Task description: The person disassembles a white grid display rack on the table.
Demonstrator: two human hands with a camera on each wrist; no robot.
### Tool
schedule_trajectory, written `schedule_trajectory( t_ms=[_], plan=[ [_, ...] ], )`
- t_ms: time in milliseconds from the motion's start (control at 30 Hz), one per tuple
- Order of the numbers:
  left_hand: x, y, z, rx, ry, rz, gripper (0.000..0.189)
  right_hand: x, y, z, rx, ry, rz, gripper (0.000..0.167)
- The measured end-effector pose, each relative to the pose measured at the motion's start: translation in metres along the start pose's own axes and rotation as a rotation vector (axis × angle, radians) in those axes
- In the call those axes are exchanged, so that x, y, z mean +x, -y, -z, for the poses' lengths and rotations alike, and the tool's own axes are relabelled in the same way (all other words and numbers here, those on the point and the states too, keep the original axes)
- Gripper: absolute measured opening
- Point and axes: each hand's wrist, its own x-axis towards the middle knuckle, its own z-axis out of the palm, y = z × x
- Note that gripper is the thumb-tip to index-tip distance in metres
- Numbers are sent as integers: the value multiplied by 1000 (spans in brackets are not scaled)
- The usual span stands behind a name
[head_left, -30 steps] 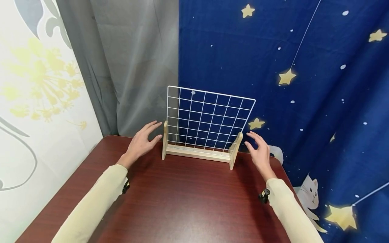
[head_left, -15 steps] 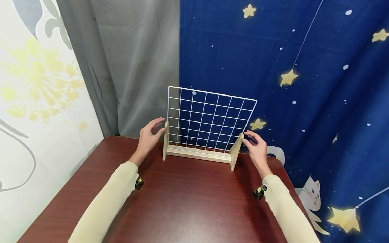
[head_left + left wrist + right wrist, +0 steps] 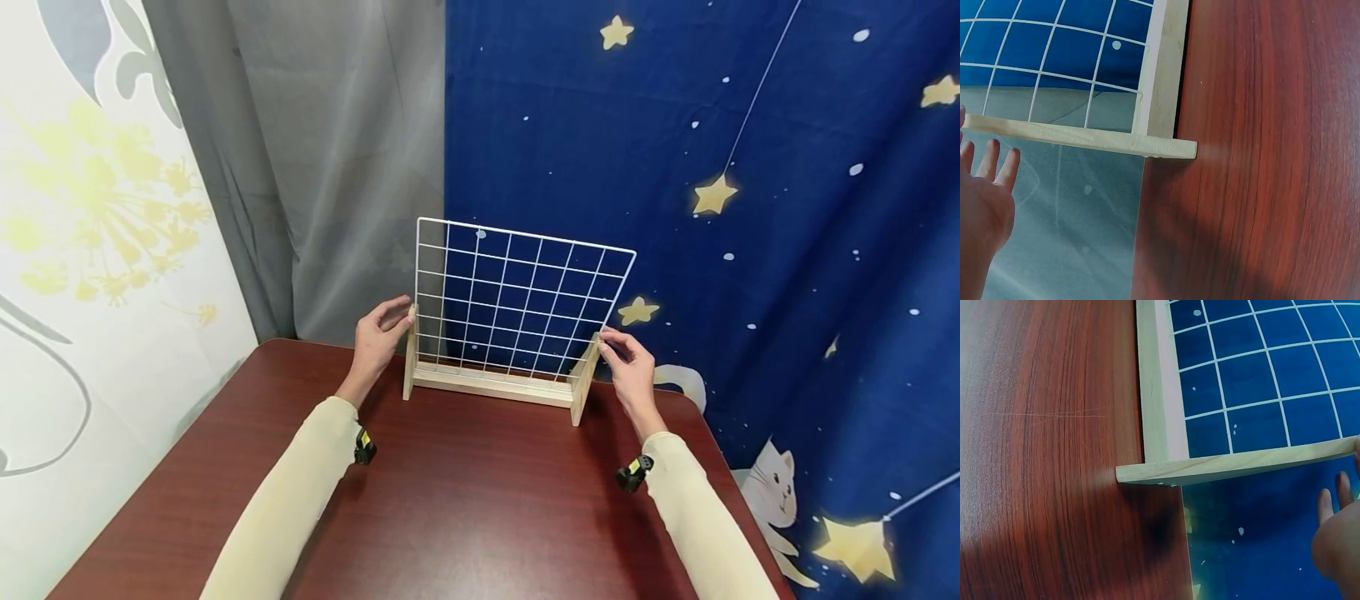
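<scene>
A white wire grid panel (image 3: 501, 283) stands upright in a pale wooden stand (image 3: 491, 384) at the far edge of the table. My left hand (image 3: 375, 340) pinches the top of the stand's left side piece (image 3: 1104, 141) between thumb and forefinger. Across from it, my right hand (image 3: 632, 372) holds the top of the right side piece (image 3: 1235, 464) the same way. In both wrist views the hands are partly cut off at the frame edge, and the visible outer fingers spread away from the wood.
The dark red-brown table (image 3: 450, 500) carries the stand near its back edge. Right behind hang a grey curtain (image 3: 345, 167) and a blue curtain (image 3: 570, 150) with stars. A white patterned cloth (image 3: 97, 333) borders the left side.
Both hands have moved inward from beside the stand onto the tops of its side pieces, and their fingers have closed on the wood. The stand and grid stay in place.
</scene>
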Motion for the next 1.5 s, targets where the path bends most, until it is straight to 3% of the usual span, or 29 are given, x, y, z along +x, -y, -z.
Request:
schedule_trajectory(
  t_ms=[167,500,933,1300,1500],
  plan=[
    [1,-2,-2,-10,10,14,38,1,-5,-1,19,-2,-24,26],
    [7,18,-5,-50,-4,-22,32,2,-9,-2,78,-6,-72,27],
    [8,25,-1,-38,-5,-78,27,2,-11,-7,140,-12,-103,27],
    [4,13,10,64,83,-87,22,2,-11,-6,110,-3,-74,24],
    [-5,9,18,85,124,-98,22,3,-12,-7,95,8,-58,24]
  ],
)
